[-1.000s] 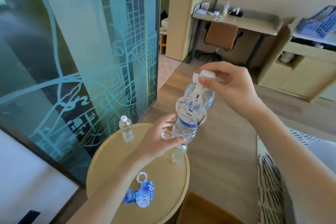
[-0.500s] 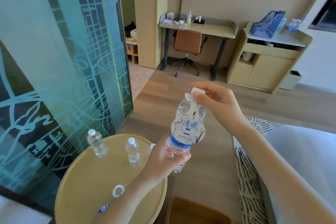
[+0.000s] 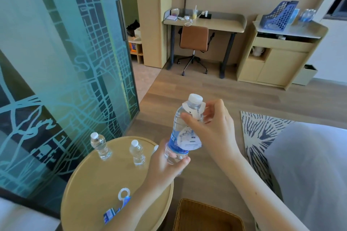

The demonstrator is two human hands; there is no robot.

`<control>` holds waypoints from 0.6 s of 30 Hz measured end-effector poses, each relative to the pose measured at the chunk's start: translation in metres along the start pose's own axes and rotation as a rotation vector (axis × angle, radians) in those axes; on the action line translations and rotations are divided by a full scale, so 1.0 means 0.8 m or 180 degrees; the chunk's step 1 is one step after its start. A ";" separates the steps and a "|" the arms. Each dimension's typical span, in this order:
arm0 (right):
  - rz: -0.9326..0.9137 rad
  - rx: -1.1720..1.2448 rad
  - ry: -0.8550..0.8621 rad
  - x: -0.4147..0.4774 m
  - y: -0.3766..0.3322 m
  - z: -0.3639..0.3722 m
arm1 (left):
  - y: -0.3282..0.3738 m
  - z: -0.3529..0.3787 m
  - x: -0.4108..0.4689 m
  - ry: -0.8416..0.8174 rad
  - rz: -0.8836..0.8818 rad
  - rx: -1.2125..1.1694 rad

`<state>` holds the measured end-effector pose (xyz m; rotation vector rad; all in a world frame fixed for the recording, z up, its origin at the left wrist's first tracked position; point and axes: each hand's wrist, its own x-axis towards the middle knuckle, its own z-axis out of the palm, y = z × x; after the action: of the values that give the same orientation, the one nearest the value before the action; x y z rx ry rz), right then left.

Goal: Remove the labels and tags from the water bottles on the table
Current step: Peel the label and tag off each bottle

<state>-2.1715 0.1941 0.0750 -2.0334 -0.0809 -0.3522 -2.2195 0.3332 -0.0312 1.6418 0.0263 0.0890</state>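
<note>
Left of the round table (image 3: 90, 189) stands a glass wall (image 3: 56, 62) printed with a pale street map. On the table's far side a first small bottle (image 3: 99, 147) stands upright near the left rim, and a second small bottle (image 3: 137, 154) stands upright to its right. Both have white caps and bare, clear sides. On the table's near side lies a loose tag (image 3: 124, 195) with a white ring, touching a torn blue wrap (image 3: 110, 215), partly hidden by the left forearm.

Above the table's right edge, the left hand (image 3: 165, 167) grips the lower part of the held bottle (image 3: 178, 118), fingers and thumb curled round it. The bottle is off the table and leans a little to the right, with its white cap (image 3: 195, 98) on. A blue label (image 3: 174, 144) wraps its middle. A paper tag (image 3: 189, 137) hangs down the front from a loop round the neck.

The right hand (image 3: 214, 129) pinches the tag's narrow upper strip, with the thumb on the front of it and the fingers curled behind the bottle's shoulder.

Right of the table, at the near edge, is a wicker basket (image 3: 206, 215). Further right lie a striped rug (image 3: 261, 131) and a grey bed (image 3: 311, 165). Far beyond the table are a desk (image 3: 216, 23), a brown chair (image 3: 194, 38) and a cabinet (image 3: 277, 65).
</note>
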 end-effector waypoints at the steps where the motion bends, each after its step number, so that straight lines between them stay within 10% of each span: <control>1: -0.0009 -0.0060 -0.0011 0.001 0.001 0.002 | -0.002 -0.001 -0.001 0.0061 0.0031 0.0110; 18: 0.0128 0.0188 -0.0359 0.004 0.002 -0.007 | -0.019 -0.022 -0.009 0.0295 0.0118 0.0524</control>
<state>-2.1696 0.1882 0.0773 -1.9925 -0.1183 -0.2075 -2.2277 0.3513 -0.0454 1.8019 0.0757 0.1957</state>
